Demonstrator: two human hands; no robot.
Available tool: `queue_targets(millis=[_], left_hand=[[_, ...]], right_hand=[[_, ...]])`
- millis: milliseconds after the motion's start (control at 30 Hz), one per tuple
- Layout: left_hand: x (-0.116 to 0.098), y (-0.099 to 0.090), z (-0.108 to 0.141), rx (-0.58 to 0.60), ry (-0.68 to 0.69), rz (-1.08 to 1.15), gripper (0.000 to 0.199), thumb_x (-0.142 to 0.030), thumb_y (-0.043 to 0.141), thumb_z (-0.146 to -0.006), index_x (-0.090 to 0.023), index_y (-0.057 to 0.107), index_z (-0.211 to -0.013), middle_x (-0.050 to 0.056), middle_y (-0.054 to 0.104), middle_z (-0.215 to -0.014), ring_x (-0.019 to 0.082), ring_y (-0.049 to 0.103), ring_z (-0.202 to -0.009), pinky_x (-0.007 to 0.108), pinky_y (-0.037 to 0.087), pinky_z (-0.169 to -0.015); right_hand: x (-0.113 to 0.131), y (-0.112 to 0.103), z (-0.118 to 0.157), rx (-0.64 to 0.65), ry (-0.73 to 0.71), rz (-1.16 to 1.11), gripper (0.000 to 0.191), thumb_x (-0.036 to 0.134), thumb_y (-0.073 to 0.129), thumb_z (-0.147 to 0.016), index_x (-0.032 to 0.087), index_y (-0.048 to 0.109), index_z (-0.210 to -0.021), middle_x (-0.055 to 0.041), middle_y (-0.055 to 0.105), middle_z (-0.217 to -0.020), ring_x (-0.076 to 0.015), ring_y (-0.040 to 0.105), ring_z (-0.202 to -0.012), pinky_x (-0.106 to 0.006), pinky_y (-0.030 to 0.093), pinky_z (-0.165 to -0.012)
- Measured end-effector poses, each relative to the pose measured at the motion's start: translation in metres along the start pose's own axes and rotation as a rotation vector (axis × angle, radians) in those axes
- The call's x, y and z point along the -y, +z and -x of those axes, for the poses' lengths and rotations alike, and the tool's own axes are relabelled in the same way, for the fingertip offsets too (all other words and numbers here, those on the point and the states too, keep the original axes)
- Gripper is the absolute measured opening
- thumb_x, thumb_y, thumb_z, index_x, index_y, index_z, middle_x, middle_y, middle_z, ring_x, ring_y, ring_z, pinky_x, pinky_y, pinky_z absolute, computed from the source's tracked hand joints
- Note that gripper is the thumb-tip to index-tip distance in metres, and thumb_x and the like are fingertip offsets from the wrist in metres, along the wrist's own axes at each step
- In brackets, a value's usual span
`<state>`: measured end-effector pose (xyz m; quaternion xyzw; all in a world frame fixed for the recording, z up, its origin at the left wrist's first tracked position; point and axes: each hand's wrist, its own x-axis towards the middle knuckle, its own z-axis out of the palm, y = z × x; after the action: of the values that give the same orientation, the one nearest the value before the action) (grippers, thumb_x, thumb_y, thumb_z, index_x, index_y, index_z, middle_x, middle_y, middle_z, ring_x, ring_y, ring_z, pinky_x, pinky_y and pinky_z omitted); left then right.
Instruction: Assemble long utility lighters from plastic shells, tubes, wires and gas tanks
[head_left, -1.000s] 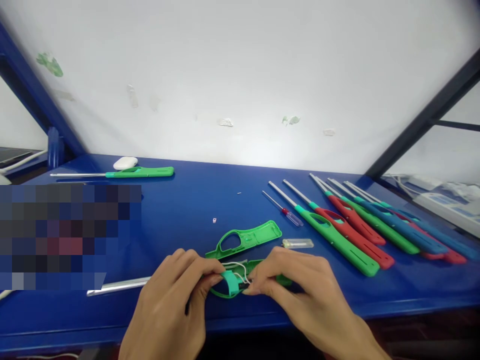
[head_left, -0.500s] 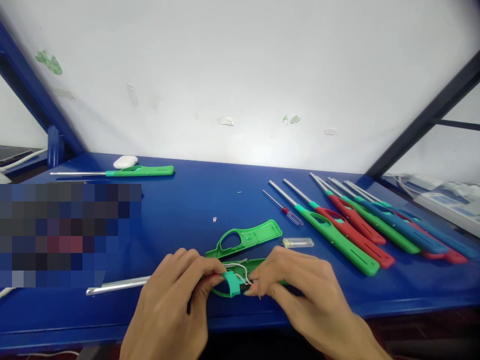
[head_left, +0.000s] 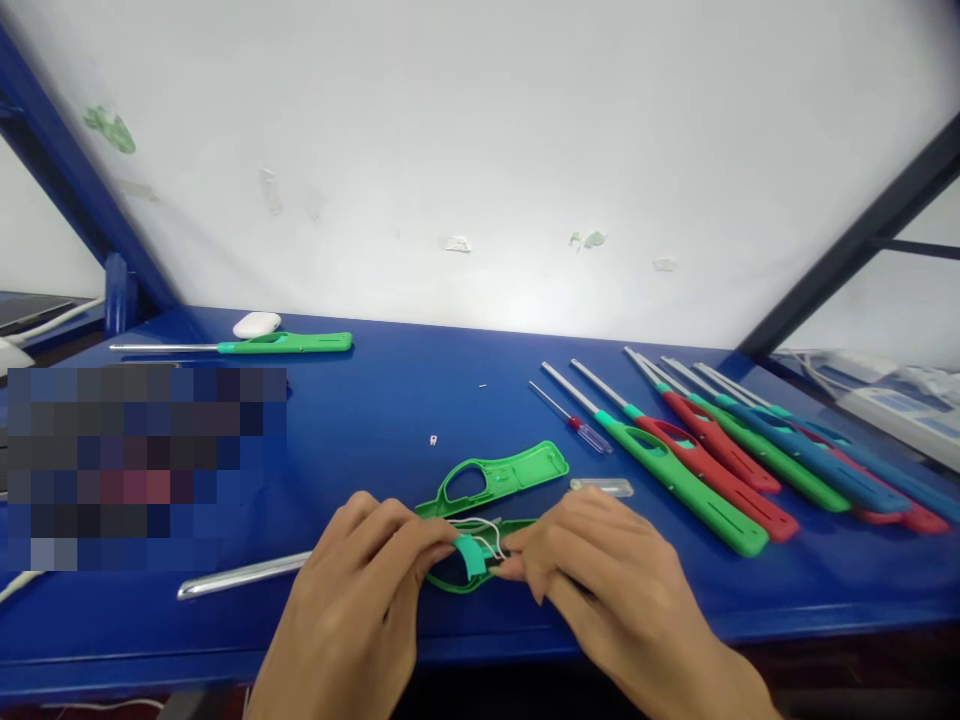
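The opened lower green half of a gas lighter (head_left: 452, 583) lies under both hands, its metal tube (head_left: 244, 577) reaching out to the left. My left hand (head_left: 356, 590) is closed, thumb and forefinger pinching the teal trigger (head_left: 472, 557) at the handle's loop. White wires (head_left: 491, 528) curve over the shell beside it. Inside the shell, the fingertips of my right hand (head_left: 607, 570) press together by the wires and a dark part; what they grip is hidden. Just beyond lies the other green handle half (head_left: 517, 473). A clear fuel tank (head_left: 602, 487) sits behind my right hand.
A screwdriver (head_left: 577, 424) and several red, green and blue lighters (head_left: 694, 485) lie at the right. Two tiny parts, one a white piece (head_left: 433, 440), rest mid-table. Another green lighter (head_left: 300, 343) and a white case (head_left: 257, 324) are at the back left. A blurred patch covers the left.
The teal trigger has tilted slightly in my left fingers. My right hand has shifted a little at the wires. The whole view has moved slightly.
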<state>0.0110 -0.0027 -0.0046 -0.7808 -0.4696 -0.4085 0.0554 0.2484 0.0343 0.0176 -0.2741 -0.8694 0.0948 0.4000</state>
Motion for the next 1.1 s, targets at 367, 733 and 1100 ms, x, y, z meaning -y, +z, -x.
queue_targets(millis=[367, 733, 1100], left_hand=[[0.002, -0.003, 0.006, 0.033, 0.013, -0.071, 0.039, 0.001, 0.053, -0.108, -0.028, 0.071, -0.126, 0.001, 0.076, -0.114, 0.019, 0.062, -0.100, 0.028, 0.059, -0.086], [0.007, -0.004, 0.005, 0.045, 0.041, -0.122, 0.039, 0.000, 0.053, -0.109, -0.028, 0.071, -0.129, 0.000, 0.075, -0.116, 0.018, 0.061, -0.104, 0.027, 0.056, -0.091], [0.006, -0.001, 0.012, 0.058, 0.032, -0.217, 0.038, 0.000, 0.048, -0.111, -0.026, 0.068, -0.130, -0.002, 0.074, -0.116, 0.016, 0.070, -0.099, 0.035, 0.050, -0.096]], right_hand=[[-0.002, 0.004, 0.008, 0.040, 0.080, -0.047, 0.025, -0.001, 0.067, -0.103, 0.024, 0.068, -0.098, 0.0054, 0.082, -0.092, -0.0150, 0.078, -0.084, -0.029, 0.055, -0.081], [-0.002, 0.006, 0.011, 0.056, 0.106, -0.032, 0.022, 0.003, 0.067, -0.106, 0.024, 0.066, -0.100, 0.0046, 0.081, -0.092, -0.0144, 0.075, -0.079, -0.027, 0.054, -0.079], [-0.003, 0.006, 0.011, 0.061, 0.060, -0.012, 0.017, 0.009, 0.065, -0.111, 0.024, 0.069, -0.106, 0.0046, 0.083, -0.095, -0.0142, 0.076, -0.081, -0.027, 0.053, -0.080]])
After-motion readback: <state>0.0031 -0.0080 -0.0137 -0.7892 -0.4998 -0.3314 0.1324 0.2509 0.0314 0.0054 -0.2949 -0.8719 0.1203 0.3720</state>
